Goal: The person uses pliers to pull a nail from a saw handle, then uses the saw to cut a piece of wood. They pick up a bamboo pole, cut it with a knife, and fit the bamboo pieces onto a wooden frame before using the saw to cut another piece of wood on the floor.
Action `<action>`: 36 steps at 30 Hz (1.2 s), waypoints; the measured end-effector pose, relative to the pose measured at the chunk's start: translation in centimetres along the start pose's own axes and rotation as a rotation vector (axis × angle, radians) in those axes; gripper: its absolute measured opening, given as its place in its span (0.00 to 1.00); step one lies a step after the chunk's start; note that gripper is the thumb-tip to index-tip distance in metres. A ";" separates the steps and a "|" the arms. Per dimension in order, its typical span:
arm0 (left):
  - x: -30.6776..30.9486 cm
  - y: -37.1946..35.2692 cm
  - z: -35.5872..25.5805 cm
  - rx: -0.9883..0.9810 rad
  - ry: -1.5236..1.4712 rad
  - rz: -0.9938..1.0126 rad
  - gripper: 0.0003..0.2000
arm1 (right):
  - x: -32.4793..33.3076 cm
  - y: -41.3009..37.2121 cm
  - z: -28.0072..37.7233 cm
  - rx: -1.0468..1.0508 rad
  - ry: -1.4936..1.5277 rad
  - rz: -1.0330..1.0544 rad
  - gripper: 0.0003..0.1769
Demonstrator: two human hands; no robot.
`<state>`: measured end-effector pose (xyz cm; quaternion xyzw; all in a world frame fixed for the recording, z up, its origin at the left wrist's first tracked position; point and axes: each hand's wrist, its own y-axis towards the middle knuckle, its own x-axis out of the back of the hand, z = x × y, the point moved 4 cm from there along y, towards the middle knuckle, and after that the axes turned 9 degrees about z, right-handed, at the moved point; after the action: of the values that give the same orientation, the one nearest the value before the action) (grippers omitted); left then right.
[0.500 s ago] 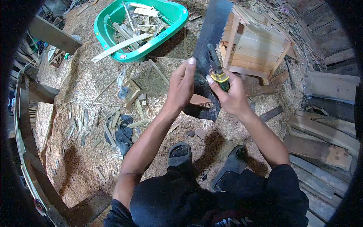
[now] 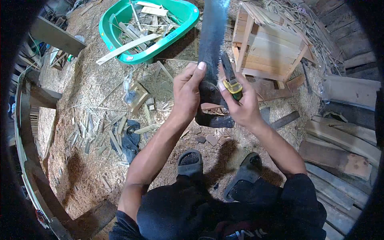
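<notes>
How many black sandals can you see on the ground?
2. One black sandal lies on the sawdust at bottom centre; the other sandal lies just right of it. No more show.

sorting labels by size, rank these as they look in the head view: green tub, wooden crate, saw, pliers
1. green tub and wooden crate, too alike to split.
2. saw, long but narrow, and nearer the camera, so unsure.
3. pliers, clearly smallest.
</notes>
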<state>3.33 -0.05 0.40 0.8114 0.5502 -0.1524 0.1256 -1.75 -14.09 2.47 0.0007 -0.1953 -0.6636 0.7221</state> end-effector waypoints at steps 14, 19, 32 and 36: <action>-0.9 0.7 -0.7 -0.132 -0.133 0.001 0.13 | 0.6 1.1 -0.4 -0.134 0.138 0.138 0.14; -0.7 0.4 -1.1 -0.119 -0.056 0.057 0.12 | 0.2 1.0 -1.0 -0.148 0.206 0.118 0.14; -0.1 -0.2 -0.2 -0.096 -0.205 -0.044 0.10 | -0.1 1.1 -0.1 -0.129 0.131 0.093 0.13; 1.0 1.2 -0.7 -0.001 -0.116 0.102 0.09 | -0.4 0.6 -0.4 -0.124 0.131 0.047 0.15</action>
<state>4.90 0.64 0.74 0.8282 0.4998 -0.1921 0.1654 -1.03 -13.74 2.15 -0.0051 -0.1064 -0.6558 0.7474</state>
